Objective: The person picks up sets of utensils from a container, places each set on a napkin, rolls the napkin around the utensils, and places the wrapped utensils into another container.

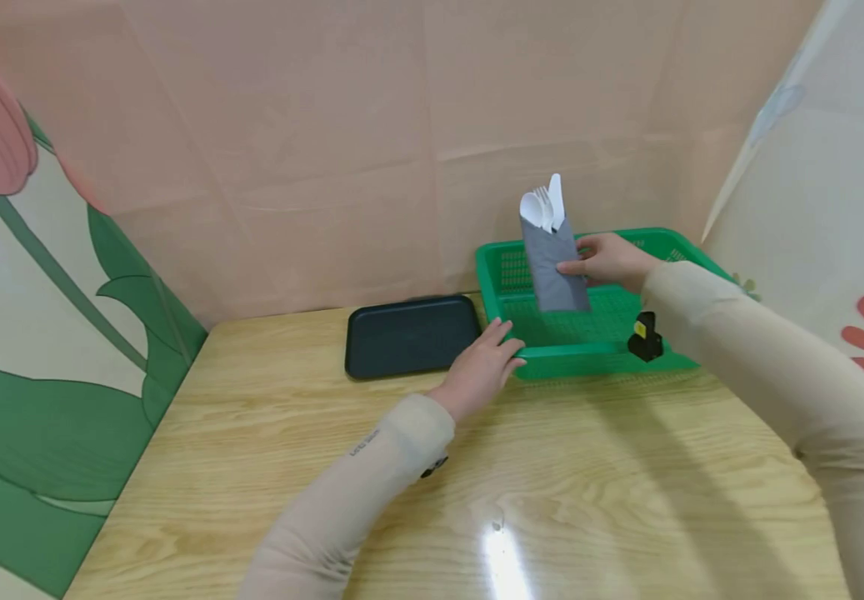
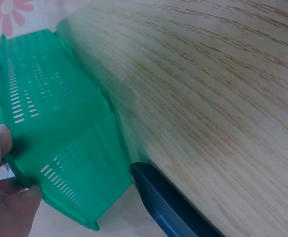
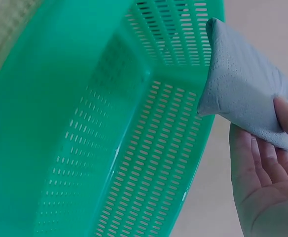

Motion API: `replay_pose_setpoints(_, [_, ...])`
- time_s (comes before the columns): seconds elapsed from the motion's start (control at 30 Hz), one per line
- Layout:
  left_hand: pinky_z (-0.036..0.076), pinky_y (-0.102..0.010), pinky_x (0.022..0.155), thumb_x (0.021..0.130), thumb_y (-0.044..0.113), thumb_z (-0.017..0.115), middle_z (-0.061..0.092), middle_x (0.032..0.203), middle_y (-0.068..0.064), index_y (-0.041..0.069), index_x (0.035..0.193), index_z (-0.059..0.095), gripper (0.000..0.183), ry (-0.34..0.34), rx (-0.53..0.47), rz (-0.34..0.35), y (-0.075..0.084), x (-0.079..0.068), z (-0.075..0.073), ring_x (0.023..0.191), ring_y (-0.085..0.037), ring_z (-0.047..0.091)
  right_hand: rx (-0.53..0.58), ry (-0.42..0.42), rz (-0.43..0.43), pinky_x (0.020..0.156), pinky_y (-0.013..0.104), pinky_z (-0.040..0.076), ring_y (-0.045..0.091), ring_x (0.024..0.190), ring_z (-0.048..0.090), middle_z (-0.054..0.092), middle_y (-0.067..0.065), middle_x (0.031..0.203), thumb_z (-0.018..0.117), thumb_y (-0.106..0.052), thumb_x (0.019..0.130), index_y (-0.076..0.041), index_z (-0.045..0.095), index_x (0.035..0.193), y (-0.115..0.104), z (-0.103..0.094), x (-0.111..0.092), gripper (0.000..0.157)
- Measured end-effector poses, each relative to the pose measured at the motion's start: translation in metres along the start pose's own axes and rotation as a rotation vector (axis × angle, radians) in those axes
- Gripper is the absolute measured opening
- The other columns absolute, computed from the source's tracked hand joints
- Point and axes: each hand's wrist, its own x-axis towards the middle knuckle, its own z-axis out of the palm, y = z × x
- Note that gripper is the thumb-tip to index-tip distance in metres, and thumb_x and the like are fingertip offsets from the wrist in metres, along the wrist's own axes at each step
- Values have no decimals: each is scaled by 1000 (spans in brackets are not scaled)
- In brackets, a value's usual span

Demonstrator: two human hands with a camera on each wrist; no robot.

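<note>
Above the green plastic basket (image 1: 574, 360), my right hand (image 1: 611, 260) pinches a folded grey napkin (image 1: 551, 271) between thumb and fingers. From the napkin's top stick out a white spoon (image 1: 531, 210), a fork (image 1: 544, 208) and a knife (image 1: 556, 200). The right wrist view shows the thumb on one face of the napkin (image 3: 247, 81) and the fingers behind it. My left hand (image 1: 480, 367) grips the basket's near left corner; in the left wrist view its fingertips and thumb (image 2: 30, 197) hold the rim. No cutlery shows inside the basket.
A black tray (image 1: 412, 337) lies on the wooden table (image 1: 267, 433), close to the basket's left side. Behind the table hangs a plain pinkish sheet (image 1: 289, 150). Flower-patterned sheets stand at the left and right.
</note>
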Motion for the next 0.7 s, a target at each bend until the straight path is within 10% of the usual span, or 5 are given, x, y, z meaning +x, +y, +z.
replay_pose_setpoints(0.7, [39, -26, 105, 98, 31, 43, 42, 144, -12, 14, 126, 57, 35, 7, 19, -5, 4, 0, 2, 140, -24, 32, -72, 49, -126, 83, 41, 53, 12, 85, 64, 57, 30, 122, 59, -26, 91, 9, 44, 127, -3, -3, 39, 52])
